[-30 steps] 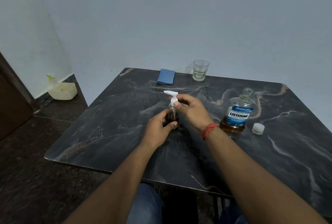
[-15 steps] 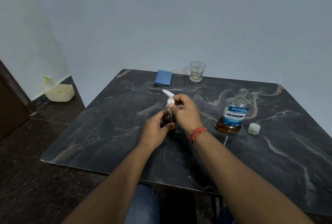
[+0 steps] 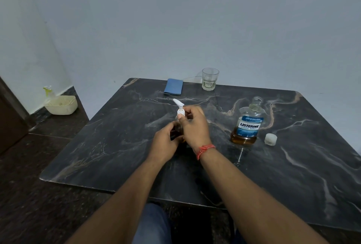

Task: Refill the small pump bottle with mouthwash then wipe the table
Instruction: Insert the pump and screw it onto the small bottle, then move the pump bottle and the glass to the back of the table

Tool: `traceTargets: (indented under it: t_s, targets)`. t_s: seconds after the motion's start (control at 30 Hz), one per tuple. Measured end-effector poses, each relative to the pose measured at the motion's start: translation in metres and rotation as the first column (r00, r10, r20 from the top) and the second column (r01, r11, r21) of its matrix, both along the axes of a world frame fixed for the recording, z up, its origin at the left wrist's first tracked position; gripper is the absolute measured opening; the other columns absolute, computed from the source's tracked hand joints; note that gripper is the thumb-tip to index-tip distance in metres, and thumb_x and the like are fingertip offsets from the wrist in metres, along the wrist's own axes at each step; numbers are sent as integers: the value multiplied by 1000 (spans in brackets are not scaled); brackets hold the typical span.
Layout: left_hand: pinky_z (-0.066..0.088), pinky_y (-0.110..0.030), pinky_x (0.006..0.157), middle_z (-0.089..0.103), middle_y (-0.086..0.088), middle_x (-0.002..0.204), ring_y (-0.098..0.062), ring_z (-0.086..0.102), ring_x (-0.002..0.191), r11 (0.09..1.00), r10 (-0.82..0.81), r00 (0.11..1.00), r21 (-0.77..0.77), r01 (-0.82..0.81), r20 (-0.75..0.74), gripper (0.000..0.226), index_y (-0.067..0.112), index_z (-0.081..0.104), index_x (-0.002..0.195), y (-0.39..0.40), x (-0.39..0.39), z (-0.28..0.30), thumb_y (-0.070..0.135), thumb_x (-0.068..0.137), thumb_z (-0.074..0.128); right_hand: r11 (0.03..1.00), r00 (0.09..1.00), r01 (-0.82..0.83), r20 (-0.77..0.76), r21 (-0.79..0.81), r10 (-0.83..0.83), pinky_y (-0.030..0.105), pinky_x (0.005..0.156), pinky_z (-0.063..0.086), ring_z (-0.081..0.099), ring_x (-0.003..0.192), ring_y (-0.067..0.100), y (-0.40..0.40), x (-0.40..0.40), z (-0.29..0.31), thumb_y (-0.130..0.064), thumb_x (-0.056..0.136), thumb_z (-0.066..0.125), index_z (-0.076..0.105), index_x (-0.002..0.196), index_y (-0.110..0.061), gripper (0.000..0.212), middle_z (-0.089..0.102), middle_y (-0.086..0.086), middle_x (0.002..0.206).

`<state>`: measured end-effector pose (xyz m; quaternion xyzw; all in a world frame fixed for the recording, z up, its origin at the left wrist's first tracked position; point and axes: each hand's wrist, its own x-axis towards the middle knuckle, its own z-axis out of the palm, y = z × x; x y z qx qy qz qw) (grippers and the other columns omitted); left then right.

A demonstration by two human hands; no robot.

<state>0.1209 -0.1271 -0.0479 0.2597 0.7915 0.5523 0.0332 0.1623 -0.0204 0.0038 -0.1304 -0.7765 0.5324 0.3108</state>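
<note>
Pump nozzle (image 3: 178, 103) has swung left; right hand (image 3: 193, 126) pinches its collar, left hand (image 3: 166, 142) grips the small pump bottle (image 3: 178, 126) below. Cross-threading risks leaks.

Over at the far edge of the bench stands a clear drinking glass (image 3: 210, 78), upright. Down on the dark floor (image 3: 39, 195), off the bench's left side, a cream plastic basket (image 3: 62, 105) sits by the wall, a spray bottle (image 3: 48, 92) with a yellow-green trigger standing upright in it
</note>
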Motion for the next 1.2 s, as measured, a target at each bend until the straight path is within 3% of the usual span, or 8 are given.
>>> traceTargets:
  t_s: [0.2,0.43,0.7,0.8,0.87,0.93,1.03,1.2]
  targets:
    - [52,-24,94,73,10,113,-1,66,107,998,-59,997,-9,60,41,42,19,65,124,5,-11,8,-2,88,70,999,998,-37,60,36,35,6,80,44,55,99,6,7,4,-2,-5,87,68,64,121,-15,36,52,-8,113]
    - [48,-7,75,70,13,109,3,67,101,995,-101,985,12,100,139,48,24,60,122,14,-28,20,-13,93,57,995,985,-96,145,25,92,35,102,50,56,117,13,16,-4,-4,3,88,62,52,138,-14,54,52,1,131]
    - [46,-4,80,71,10,113,0,66,105,996,-62,992,-52,68,111,47,18,59,134,14,-48,20,-6,93,62,989,972,-150,184,2,147,35,109,44,52,127,15,15,-18,-7,-1,90,62,41,147,-15,62,50,4,141]
    - [49,-14,94,69,16,117,-6,64,116,993,-102,987,-41,108,124,49,26,58,131,10,-52,16,-2,92,66,991,975,-124,180,-58,132,26,98,48,56,117,9,22,-19,-8,-8,94,59,40,147,-22,59,51,2,140]
    - [40,-36,114,62,9,136,-10,53,133,990,-117,987,-68,125,111,57,23,49,143,5,-59,9,9,92,70,996,985,-42,166,-74,54,20,92,46,54,110,2,32,-22,-7,-14,96,57,41,147,-25,54,51,0,140]
    - [24,-50,122,47,4,154,-20,34,148,972,-44,997,-230,57,57,70,27,33,155,-4,-70,3,31,95,68,995,985,32,171,-99,-15,30,106,43,48,126,9,44,-27,-6,-16,97,56,40,147,-22,53,46,-1,147]
    - [4,-49,123,35,-1,161,-25,18,153,858,9,975,-499,-121,-222,72,28,22,159,-21,-88,-2,56,98,50,986,964,138,241,-89,-113,35,112,37,40,138,18,65,-45,-7,-20,97,58,38,148,-18,55,42,1,151]
    - [-6,-54,123,18,0,168,-22,6,156,718,-6,879,-614,-328,-477,78,23,14,161,-27,-103,-8,66,98,30,958,906,288,326,-5,-271,38,109,39,45,134,27,104,-98,-13,-26,92,66,33,148,-9,67,41,9,150]
